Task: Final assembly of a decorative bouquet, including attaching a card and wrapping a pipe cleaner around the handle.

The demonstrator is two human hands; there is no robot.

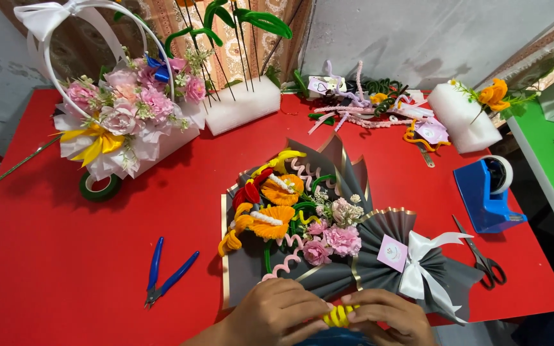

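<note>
At the near table edge, my left hand (276, 313) and my right hand (387, 314) together hold a small yellow coiled pipe-cleaner piece (339, 315) between their fingers. Just beyond them lies a bouquet (302, 224) wrapped in grey paper with gold trim. It holds orange, yellow and red pipe-cleaner flowers, pink blooms and pink curls. A white ribbon bow (426, 256) and a pink tag (392, 252) tie its stem end, which points right.
Blue-handled pliers (167, 272) lie left of the bouquet. Scissors (481, 256) and a blue tape dispenser (487, 192) sit at right. A white flower basket (120, 115) over a green tape roll (100, 187), foam blocks (242, 106) and loose pipe cleaners (367, 102) fill the back of the red table (46, 256).
</note>
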